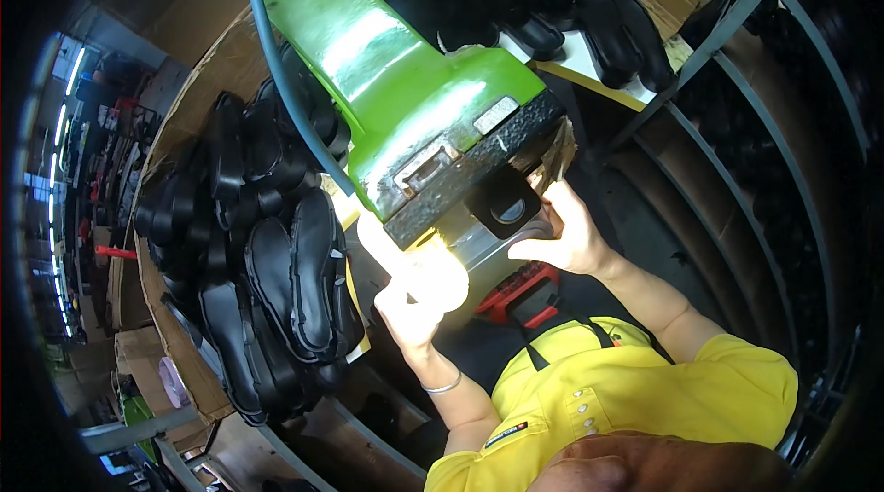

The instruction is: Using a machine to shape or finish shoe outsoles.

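A glossy green machine head (396,59) with a worn black lower edge fills the upper middle. Just under that edge is my left hand (410,303), a band on its wrist. Strong lamp light washes out its fingers, so their grip does not show. On the other side, my right hand (575,239) curls its thumb and fingers around a dark curved edge. That piece is mostly hidden behind a black square-ended part (504,202), and I cannot make out what it is. A clear guard sheet (474,239) hangs between my hands.
Black shoe soles (313,276) are heaped at the left beside a cardboard sheet (170,138); more soles (622,36) lie behind the machine. A blue-grey hose (281,78) runs down the machine. Metal racks (727,96) stand at right. Below my hands is a red plastic object (520,294).
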Demonstrator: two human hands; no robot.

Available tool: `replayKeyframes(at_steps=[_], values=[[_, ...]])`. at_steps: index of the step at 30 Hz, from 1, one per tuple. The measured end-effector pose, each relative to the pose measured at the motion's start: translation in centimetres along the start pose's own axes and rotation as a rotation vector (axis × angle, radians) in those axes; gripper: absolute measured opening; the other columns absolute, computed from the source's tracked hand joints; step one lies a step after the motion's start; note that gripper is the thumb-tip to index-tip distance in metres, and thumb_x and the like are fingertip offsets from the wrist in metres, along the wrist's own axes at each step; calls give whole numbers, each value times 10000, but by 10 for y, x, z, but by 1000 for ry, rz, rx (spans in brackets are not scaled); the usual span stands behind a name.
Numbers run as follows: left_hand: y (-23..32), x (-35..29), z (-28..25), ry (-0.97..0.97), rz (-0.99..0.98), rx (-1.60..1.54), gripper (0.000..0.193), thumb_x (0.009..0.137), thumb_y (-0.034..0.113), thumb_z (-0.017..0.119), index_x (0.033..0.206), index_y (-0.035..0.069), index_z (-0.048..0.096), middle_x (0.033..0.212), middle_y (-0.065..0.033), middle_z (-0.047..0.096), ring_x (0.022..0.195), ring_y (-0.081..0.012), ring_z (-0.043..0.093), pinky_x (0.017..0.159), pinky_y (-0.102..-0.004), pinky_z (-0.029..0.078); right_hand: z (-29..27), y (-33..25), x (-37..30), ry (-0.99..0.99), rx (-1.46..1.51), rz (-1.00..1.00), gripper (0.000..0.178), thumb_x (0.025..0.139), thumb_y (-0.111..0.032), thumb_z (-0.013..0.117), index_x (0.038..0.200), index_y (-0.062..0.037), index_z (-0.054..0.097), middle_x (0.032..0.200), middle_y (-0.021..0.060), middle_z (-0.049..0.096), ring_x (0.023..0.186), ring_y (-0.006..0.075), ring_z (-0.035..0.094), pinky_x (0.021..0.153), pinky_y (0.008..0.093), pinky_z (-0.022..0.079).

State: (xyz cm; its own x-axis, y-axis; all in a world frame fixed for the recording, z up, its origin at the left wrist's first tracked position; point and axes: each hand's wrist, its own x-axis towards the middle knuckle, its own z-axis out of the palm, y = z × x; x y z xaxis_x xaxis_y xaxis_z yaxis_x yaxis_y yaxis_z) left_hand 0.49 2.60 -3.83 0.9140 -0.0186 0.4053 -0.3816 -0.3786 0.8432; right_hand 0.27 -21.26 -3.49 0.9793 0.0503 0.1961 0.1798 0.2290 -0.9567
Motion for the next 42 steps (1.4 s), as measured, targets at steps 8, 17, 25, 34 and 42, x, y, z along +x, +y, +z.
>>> replayKeyframes(at_steps=[8, 17, 25, 34, 42], values=[[7, -10, 3, -72, -219, -52, 410, 655, 253, 868, 903, 21, 639, 850, -64, 596, 775, -201, 560, 792, -359, 469, -5, -7, -1, -12, -50, 62, 672, 696, -2, 839, 1231, -34, 433, 1093, 77, 582, 975, 122, 603, 830, 278, 525], [10, 11, 16, -138, 308, 852, 715, 852, 745, 382, 749, 68, 588, 571, -18, 410, 483, -168, 379, 472, -300, 350, 5, 2, -5, 27, -39, -3, 666, 686, -13, 851, 1210, -27, 439, 1123, 93, 557, 1022, 142, 583, 860, 295, 519], [11, -18, 8, -19, 18, 233, 427, 600, 185, 920, 877, 15, 644, 676, -27, 622, 567, -135, 552, 560, -284, 453, 23, 14, -6, 21, -41, -12, 742, 667, -42, 870, 1254, -52, 415, 1203, 92, 516, 1079, 176, 574, 867, 324, 541], [32, -2, 25, -106, 141, 429, 516, 514, 285, 952, 853, 55, 639, 811, -62, 643, 712, -184, 608, 673, -313, 505, 2, 13, -14, 43, 63, -57, 696, 668, 56, 817, 1206, -31, 383, 1121, 112, 537, 1017, 172, 574, 859, 313, 507], [49, 26, 13, -149, 382, 763, 416, 719, 447, 772, 763, 59, 628, 674, -28, 581, 574, -162, 547, 560, -288, 472, 11, 11, -13, 107, 29, -34, 651, 656, 52, 818, 1145, -33, 397, 1057, 73, 523, 990, 129, 533, 856, 281, 460]])
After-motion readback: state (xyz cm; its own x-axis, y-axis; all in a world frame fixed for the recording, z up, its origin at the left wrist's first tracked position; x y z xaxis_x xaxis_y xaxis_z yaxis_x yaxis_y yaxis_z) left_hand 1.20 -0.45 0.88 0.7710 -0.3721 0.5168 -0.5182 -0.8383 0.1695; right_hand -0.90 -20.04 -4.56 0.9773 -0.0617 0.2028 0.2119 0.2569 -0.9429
